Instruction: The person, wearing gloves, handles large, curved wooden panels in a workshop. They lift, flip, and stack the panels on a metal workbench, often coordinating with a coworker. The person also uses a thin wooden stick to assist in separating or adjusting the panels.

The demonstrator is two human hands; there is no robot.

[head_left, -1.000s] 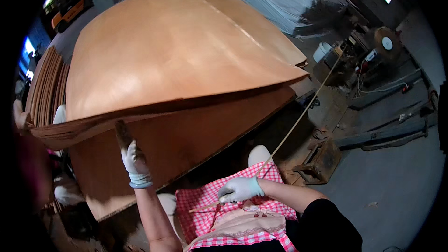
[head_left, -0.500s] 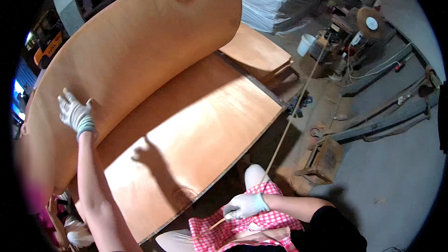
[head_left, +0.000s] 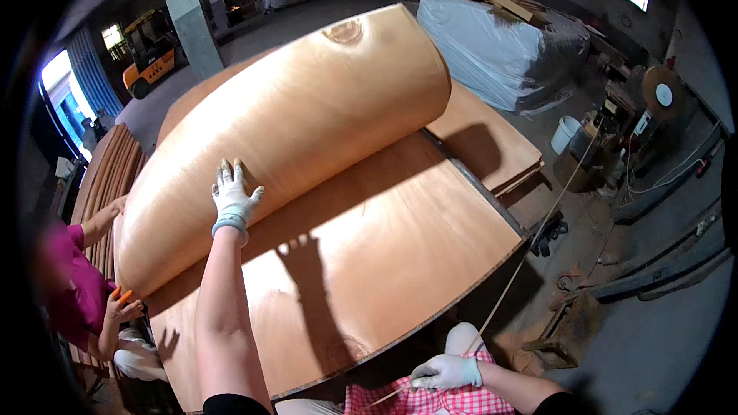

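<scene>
A large thin wood veneer sheet (head_left: 307,107) curls up and away over a flat veneer sheet (head_left: 407,253). My left hand (head_left: 234,200), in a pale glove, is open with its fingers spread against the curled sheet's face. Low at the right, over my pink checked apron (head_left: 377,398), my gloved right hand (head_left: 446,373) is closed round a thin tan strip (head_left: 532,250). The strip runs taut from there toward the machine at the far right, and its short end sticks out left of the hand.
At the left, a co-worker (head_left: 73,284) in magenta touches the curled sheet and holds an orange-handled tool (head_left: 119,294). Stacked sheets (head_left: 492,138) lie behind right, near a white bucket (head_left: 566,132) and a machine with a disc (head_left: 663,92). A forklift (head_left: 150,58) stands far left.
The curled sheet has folded lower and farther over, showing the hall behind. My view has lifted and turned left, bringing in the co-worker. My left hand stays at the sheet; my right keeps the strip.
</scene>
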